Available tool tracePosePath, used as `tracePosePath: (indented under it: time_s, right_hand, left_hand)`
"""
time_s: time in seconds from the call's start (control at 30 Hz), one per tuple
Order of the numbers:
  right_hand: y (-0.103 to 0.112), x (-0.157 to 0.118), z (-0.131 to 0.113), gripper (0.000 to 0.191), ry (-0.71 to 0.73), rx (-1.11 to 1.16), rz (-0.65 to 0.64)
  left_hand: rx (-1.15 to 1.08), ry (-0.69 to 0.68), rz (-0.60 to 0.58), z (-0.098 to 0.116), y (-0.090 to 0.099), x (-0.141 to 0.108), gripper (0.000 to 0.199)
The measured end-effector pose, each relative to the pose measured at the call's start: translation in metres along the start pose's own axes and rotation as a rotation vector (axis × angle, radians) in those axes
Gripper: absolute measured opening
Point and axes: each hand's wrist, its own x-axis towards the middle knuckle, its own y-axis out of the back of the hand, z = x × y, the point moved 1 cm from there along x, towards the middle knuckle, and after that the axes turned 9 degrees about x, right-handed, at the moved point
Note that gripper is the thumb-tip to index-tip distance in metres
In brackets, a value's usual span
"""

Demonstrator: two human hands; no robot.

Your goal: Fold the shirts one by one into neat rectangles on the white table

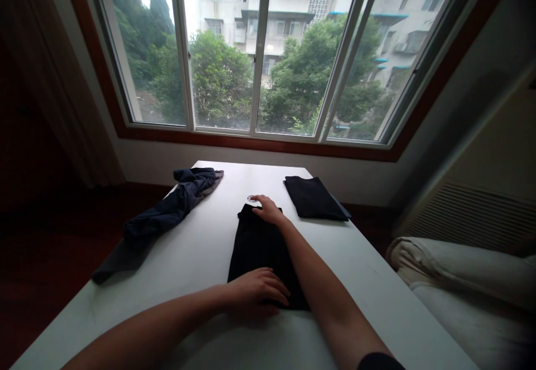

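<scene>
A black folded garment [257, 247], long and narrow like folded trousers, lies flat in the middle of the white table [201, 264]. Across its near end rests my left hand [257, 291], palm down with the fingers stretched out. My right hand [268, 211] reaches to the far end; its fingers are spread over the top edge, thumb apart from them. Neither hand visibly grips the cloth. Just beyond the right fingertips is a small round mark or object [250, 198], too small to name.
Dark blue and grey clothes [167, 214] lie crumpled along the table's left edge. A neatly folded dark garment [316, 198] sits at the far right, slightly over the edge. To the right is light-coloured padded seating or bedding [460, 269]. A window [259, 130] stands behind the table.
</scene>
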Motion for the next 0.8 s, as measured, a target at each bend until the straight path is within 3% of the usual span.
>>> tracePosePath:
  time_s: [0.07, 0.13, 0.2, 0.27, 0.3, 0.37, 0.43, 0.53, 0.63, 0.8]
  right_hand:
    - [0.007, -0.002, 0.001, 0.035, -0.01, 0.036, 0.027]
    - [0.015, -0.006, 0.005, 0.02, -0.109, 0.09, -0.001]
    - [0.02, -0.015, 0.012, 0.009, -0.321, 0.22, -0.149]
    - [0.022, -0.026, 0.024, 0.017, -0.549, 0.45, -0.324]
    - [0.023, -0.032, 0.03, 0.021, -0.633, 0.594, -0.347]
    - [0.024, -0.041, 0.045, 0.024, -0.705, 0.883, -0.182]
    - [0.027, -0.045, 0.06, 0.019, -0.685, 1.073, 0.171]
    - [0.029, -0.045, 0.076, 0.01, -0.599, 1.109, 0.566]
    - [0.028, -0.042, 0.079, 0.013, -0.534, 1.07, 0.631]
    - [0.028, -0.044, 0.073, 0.038, -0.486, 1.308, 0.499]
  left_hand:
    - [0.007, -0.006, 0.005, -0.001, 0.0, -0.001, 0.032]
    - [0.009, -0.007, 0.008, -0.002, 0.0, -0.001, 0.033]
    - [0.007, 0.004, 0.003, -0.001, 0.0, -0.001, 0.033]
    - [0.007, 0.022, -0.014, 0.0, 0.001, -0.001, 0.033]
    - [0.006, 0.03, -0.022, 0.002, 0.002, -0.001, 0.033]
    - [-0.001, 0.049, -0.03, 0.005, 0.003, 0.0, 0.035]
    - [-0.004, 0.075, -0.036, 0.006, 0.002, 0.001, 0.037]
    - [0.024, 0.114, -0.044, 0.003, 0.001, 0.001, 0.042]
    - [0.044, 0.121, -0.029, -0.003, 0.0, 0.0, 0.042]
    - [0.052, 0.105, -0.045, -0.007, 0.001, 0.0, 0.043]
